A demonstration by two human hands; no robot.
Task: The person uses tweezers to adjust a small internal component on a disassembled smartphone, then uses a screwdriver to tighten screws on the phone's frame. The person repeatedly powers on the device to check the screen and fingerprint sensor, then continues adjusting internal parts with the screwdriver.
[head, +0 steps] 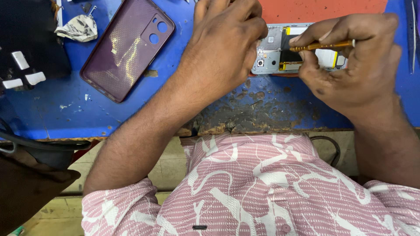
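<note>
Right grip (pixel 350 65) pinches a thin orange-handled tool (pixel 323 45), its tip laid across the opened phone (pixel 280 54). Left grip (pixel 225 41) is curled down over the phone's left end, pressing it onto the worn blue table (pixel 131 113). Farther left lies a purple back cover (pixel 127 46), with crumpled paper (pixel 78 28) beyond.

The left hand (pixel 227 41) is steadying an opened phone (pixel 273 54) on the blue bench (pixel 109 118). The right hand (pixel 354 61) is pressing an orange tool (pixel 321 45), possibly a screwdriver, against it. A purple back cover (pixel 127 48) is lying nearby.
</note>
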